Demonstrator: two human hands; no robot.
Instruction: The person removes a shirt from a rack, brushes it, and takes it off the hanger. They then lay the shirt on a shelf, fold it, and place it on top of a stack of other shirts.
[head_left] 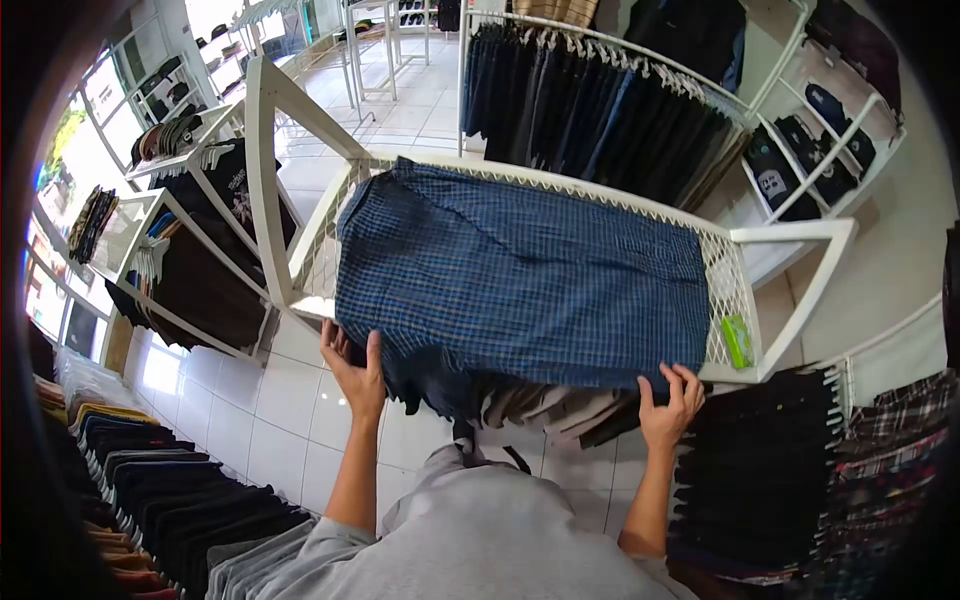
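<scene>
Lying flat on the white mesh rack (pixel 735 262): one blue checked shirt (pixel 520 275), spread wide, folding judged not yet finished. Near left corner is gripped by left hand (pixel 352 368); near right edge is pinched by right hand (pixel 668 402).

One head-worn camera, looking steeply down and forward over the person's chest, close above the white mesh rack (pixel 735 262). Its wide fisheye lens bends the shop's edges, taking in tiled floor (pixel 260 410) and clothes rails (pixel 600 45) beyond.
</scene>
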